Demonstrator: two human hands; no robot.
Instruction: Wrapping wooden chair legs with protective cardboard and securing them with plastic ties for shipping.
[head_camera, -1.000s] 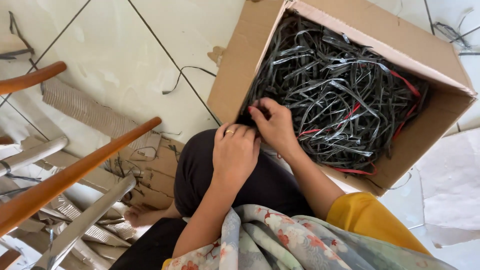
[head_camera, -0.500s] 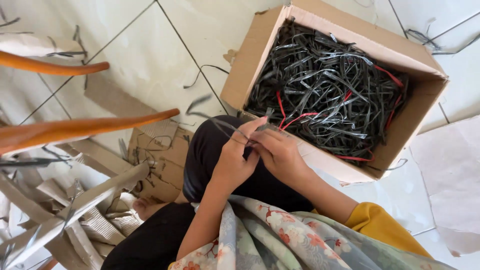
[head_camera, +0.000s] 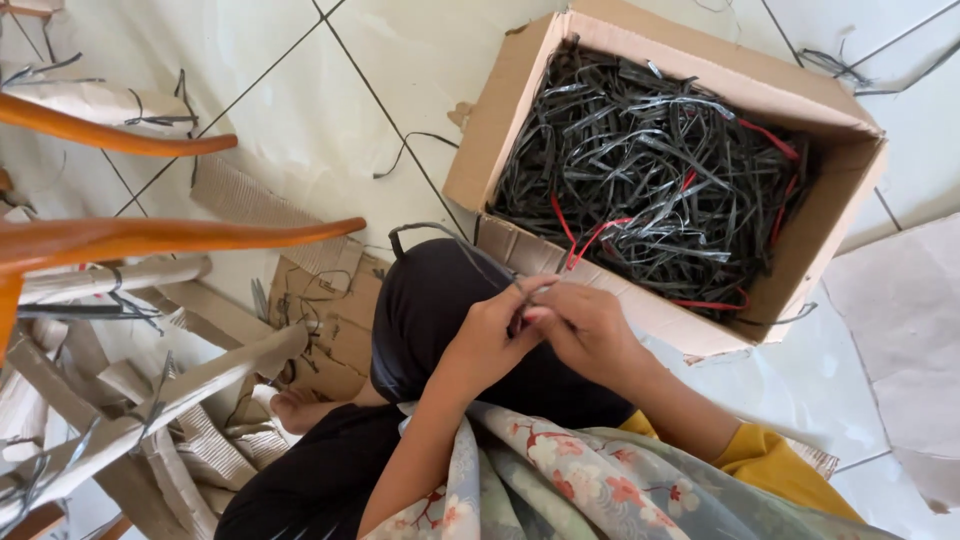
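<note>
A thin black strap is pinched between both hands above the person's raised knee, which is clad in black fabric. The left hand grasps the strap with thumb and fingertips closed on it; the right hand meets it from the 3 o'clock side, its fingers likewise closed on the same strap at the point of contact. From the hands the strap runs toward 10 o'clock and loops over the knee. At 1 o'clock from the hands, just beside them, stands an open cardboard box filled with a tangled mass of black straps mixed with a few red straps. The box rests on a pale tiled floor. At 9 o'clock from the hands lie corrugated cardboard pieces and paper-wrapped bundles, with curved orange wooden bars above them. At 6 o'clock a floral cloth drapes the lap, and a yellow sleeve covers the right arm.
</note>
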